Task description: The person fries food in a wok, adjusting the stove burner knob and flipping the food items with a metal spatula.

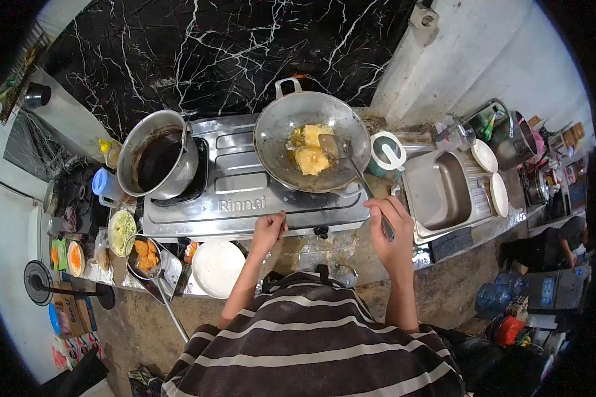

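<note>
My right hand (392, 228) is wrapped round the handle of a metal spatula (361, 173). The spatula's blade touches golden pieces of frying food (312, 161) that lie in oil at the bottom of a large wok (278, 151). The wok sits on the right side of a steel gas stove (242, 182). My left hand (270, 230) hovers by the stove's front edge, fingers curled in, and I see nothing in it.
A deep pot (187, 165) of dark liquid stands on the left burner. Left of me are a strainer (157, 272) with fried pieces and a bowl of white batter (218, 268). A lidded container (385, 155) and a sink (444, 192) are to the right. Another person (556, 241) is at far right.
</note>
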The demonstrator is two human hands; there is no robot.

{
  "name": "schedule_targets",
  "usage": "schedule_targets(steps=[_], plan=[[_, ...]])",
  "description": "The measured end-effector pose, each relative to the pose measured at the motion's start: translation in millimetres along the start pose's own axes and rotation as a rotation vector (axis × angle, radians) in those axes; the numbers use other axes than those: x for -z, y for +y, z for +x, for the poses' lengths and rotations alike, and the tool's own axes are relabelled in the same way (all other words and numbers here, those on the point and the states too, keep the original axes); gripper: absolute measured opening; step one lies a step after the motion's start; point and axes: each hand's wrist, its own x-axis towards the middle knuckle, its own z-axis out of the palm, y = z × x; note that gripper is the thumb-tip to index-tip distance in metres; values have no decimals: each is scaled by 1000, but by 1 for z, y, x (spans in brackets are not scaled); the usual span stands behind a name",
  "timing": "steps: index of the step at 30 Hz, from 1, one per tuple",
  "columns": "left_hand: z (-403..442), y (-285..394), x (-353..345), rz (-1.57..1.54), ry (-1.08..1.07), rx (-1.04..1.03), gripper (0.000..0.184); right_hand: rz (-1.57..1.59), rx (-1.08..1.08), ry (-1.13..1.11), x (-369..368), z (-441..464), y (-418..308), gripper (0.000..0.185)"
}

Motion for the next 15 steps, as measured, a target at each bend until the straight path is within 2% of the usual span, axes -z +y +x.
schedule_targets(steps=[10, 15], plan=[[2, -1, 2, -51, -28, 58, 50, 94, 15, -42, -20, -5, -1, 12], [0, -1, 1, -26, -22, 10, 50, 133, -5, -56, -18, -4, -1, 12]])
